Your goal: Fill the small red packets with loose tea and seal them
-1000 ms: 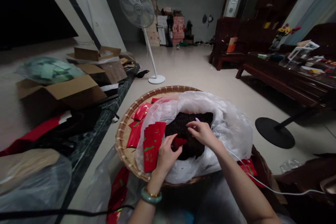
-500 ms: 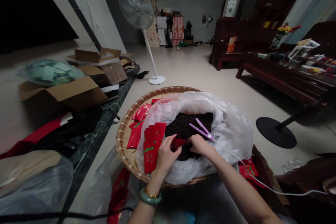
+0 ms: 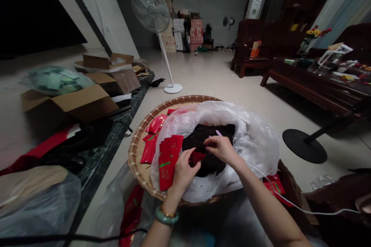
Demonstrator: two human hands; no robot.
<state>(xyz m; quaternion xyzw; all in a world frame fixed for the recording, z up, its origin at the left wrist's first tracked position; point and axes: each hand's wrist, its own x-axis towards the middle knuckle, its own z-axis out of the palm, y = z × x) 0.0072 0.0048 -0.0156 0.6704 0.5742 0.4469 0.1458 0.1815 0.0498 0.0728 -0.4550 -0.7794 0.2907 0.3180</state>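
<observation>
Red envelopes lie loose on a woven bamboo tray, left of a fanned stack beside the curled left hand, which seems to pinch a red piece. Dark crumbly filling fills a plastic bag, much of it untouched; the right hand grips a purple tool, mostly hidden.

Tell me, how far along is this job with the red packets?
Done: red packets lie stacked on the woven tray, apparently finished. In hand: the left hand works a red packet at the dark crumbly mass, the right hand pinches a lilac corded tool. Left: plenty of that mass in the plastic bag.
</observation>
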